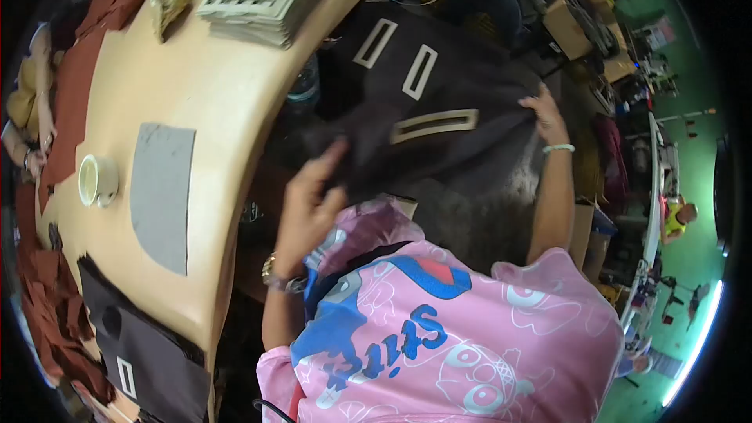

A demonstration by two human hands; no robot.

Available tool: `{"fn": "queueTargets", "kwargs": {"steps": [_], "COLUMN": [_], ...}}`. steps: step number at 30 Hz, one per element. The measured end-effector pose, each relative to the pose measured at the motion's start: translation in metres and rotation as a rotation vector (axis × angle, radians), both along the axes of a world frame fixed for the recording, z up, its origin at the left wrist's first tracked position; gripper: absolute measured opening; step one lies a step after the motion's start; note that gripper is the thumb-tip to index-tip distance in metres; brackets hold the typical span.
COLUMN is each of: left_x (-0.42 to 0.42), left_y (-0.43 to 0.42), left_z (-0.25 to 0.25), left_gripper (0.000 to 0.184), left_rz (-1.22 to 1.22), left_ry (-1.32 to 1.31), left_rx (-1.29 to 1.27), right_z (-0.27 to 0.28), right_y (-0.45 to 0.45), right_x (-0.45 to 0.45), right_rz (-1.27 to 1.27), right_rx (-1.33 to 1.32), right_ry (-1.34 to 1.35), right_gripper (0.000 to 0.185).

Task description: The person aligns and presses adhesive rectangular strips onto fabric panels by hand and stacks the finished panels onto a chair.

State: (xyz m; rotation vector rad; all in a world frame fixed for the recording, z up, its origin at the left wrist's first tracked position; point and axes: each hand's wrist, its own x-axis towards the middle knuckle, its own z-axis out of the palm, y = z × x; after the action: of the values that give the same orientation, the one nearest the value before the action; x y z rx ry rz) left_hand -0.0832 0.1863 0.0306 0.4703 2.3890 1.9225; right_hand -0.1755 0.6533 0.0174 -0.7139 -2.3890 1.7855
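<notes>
Dark cloth (364,106) sits upper centre of frame, three pale rectangular frames on it: one slanted at upper left (368,41), one beside it (410,72), and a longer one (435,117) below, closer to horizontal in view. Can't tell what supports the cloth.

Right hand (546,113) is at the cloth's right edge. Fingers touch or nearly touch it; can't tell if they're clamped on it. Left hand (313,200) is centre-left, blurred, fingers apart, index out toward the cloth's lower left. Contact unclear; no grip visible.

Handling notes, my judgement: hold opposite edges and share tension evenly, light pull only. Cloth looks limp, so a one-sided tug would likely skew it and swing the frames out of line. Handle by the margins, not the frames; can't tell how they're attached. Smooth folds outward from the middle. Mind the surface (227,102) edge on the left, a likely snag point, and the watch (270,272) on the left wrist.

Rest of surface: slotted stack (266,0) at top, grey panel (163,196) at left, cup (98,180) just beside it, framed dark panel (160,352) at lower left.
</notes>
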Motion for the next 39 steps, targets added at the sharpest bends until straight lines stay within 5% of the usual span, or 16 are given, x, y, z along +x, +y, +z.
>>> {"fn": "queueTargets", "kwargs": {"steps": [5, 9, 16, 19, 22, 39], "left_x": [-0.020, -0.018, -0.033, -0.035, -0.033, -0.036], "left_y": [0.105, 0.144, 0.161, 0.161, 0.154, 0.140], "left_z": [-0.022, -0.019, -0.101, -0.113, -0.124, -0.145], "left_gripper": [0.053, 0.051, 0.062, 0.071, 0.079, 0.088], "left_rz": [-0.529, -0.659, -0.372, -0.380, -0.400, -0.276], "left_ry": [-0.218, -0.426, -0.027, -0.008, 0.116, -0.232], "left_rx": [0.226, 0.153, -0.242, -0.537, -0.556, -0.778], "right_z": [0.038, 0.055, -0.065, -0.085, -0.094, -0.155], "right_y": [0.151, 0.180, 0.154, 0.106, 0.071, 0.008], "right_x": [0.016, -0.030, -0.164, -0.199, -0.222, -0.241], "right_rz": [-0.260, -0.064, -0.052, -0.065, 0.015, 0.033], "right_rx": [0.511, 0.712, 0.953, 0.975, 1.036, 1.194], "right_ry": [-0.260, -0.282, -0.120, -0.061, -0.145, -0.107], "right_gripper": [0.097, 0.088, 0.077, 0.073, 0.074, 0.083]}}
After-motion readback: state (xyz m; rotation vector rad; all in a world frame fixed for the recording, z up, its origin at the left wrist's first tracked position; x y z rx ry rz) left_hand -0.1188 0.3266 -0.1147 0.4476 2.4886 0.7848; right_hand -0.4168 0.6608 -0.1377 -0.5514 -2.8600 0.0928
